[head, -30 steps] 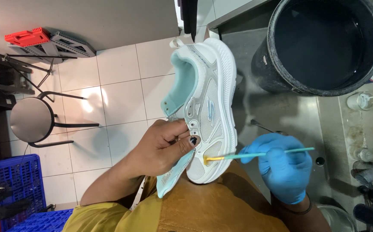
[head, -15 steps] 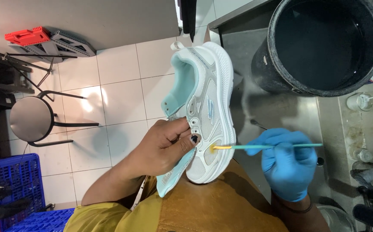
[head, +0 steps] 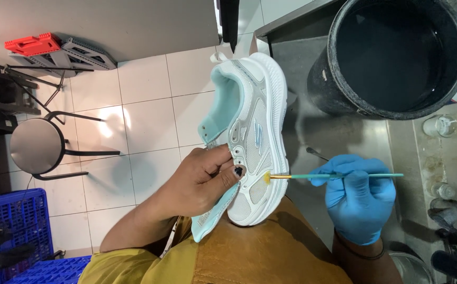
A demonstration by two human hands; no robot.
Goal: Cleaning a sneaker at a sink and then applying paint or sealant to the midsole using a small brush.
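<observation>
White-and-mint sneaker held over apron, brush on its side panel

White mesh sneaker with pale mint lining and grey overlays sits toe-down on a tan leather apron, heel pointing at the far wall, sole facing the steel counter.

Left hand, bare: fingers curled closed around the lace area and tongue, thumb with dark nail polish pressed on the upper near the eyelets. Firm grip on the shoe.

Right hand, blue nitrile glove: fingers pinched shut on a thin teal-handled brush with gold ferrule and yellow bristles. Handle lies roughly level, bristle tip touching the sneaker's side just above the midsole, just beside the left thumb.

Around it:
- big black round bucket on the counter's far part, dark inside, well apart from the shoe
- small clear glass jar near the counter's right edge, past the bucket
- round grey metal stool on the white tile floor, left side
- blue plastic crate at the floor's near left corner
- red plastic crate by the far wall
</observation>
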